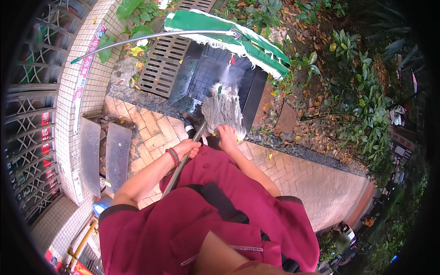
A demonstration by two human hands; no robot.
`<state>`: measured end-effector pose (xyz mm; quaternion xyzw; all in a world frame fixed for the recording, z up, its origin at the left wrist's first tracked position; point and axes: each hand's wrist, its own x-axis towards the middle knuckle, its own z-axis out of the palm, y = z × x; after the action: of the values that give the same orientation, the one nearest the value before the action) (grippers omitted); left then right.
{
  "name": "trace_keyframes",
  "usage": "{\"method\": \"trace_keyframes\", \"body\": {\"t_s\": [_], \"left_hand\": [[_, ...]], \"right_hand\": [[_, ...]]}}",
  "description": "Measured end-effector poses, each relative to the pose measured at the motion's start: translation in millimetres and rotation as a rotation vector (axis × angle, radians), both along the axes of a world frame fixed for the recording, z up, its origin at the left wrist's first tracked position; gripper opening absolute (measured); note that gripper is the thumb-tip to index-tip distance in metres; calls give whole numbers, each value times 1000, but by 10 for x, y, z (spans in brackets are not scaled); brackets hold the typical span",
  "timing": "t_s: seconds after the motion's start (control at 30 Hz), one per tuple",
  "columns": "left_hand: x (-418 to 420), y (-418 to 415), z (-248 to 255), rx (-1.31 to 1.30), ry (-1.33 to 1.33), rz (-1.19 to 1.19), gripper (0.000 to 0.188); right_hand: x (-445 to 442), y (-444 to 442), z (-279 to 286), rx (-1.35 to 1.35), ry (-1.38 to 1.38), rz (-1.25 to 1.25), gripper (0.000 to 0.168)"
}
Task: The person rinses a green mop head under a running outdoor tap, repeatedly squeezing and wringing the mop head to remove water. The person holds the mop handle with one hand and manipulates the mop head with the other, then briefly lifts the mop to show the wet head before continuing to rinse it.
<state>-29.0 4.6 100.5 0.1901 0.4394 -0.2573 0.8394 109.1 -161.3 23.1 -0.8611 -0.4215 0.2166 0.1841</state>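
Note:
My left hand [189,148] is closed around the metal handle [178,172] of a string mop. The mop's wet grey strings [223,110] hang over the near edge of a dark tiled basin [209,68]. My right hand [227,138] holds the near end of the strings; its fingertips are partly hidden among them. Water sprays from a tap with a red handle [232,61] onto the far part of the mop head. Across the back of the basin lies a wide flat mop with a green cloth back and white fringe [206,25], its metal pole [144,37] reaching left.
A slotted drain grate [165,62] lies left of the basin. Two grey slabs [118,156] lean beside a tiled wall [70,137]. Plants and fallen leaves [309,103] fill the bed at right, edged by a pebbled kerb [302,154]. Brick paving [309,185] runs to the right.

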Motion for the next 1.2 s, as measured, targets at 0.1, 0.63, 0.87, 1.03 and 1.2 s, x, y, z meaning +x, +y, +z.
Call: {"method": "trace_keyframes", "body": {"t_s": [0.1,0.63,0.87,1.03,1.2], "left_hand": [[-159,0,33,8,21,-35,7],[199,150,336,152,-85,-79,10],[293,139,144,-75,-107,147,7],[363,119,80,-98,-130,182,6],[414,127,97,-114,-138,167,5]], "right_hand": [[-158,-22,125,40,4,26,37],[1275,803,792,168,-181,-150,32],[1992,1383,1039,158,-135,-158,17],[2304,1497,1032,113,-42,-214,21],[2381,1391,1046,129,-64,-196,24]]}}
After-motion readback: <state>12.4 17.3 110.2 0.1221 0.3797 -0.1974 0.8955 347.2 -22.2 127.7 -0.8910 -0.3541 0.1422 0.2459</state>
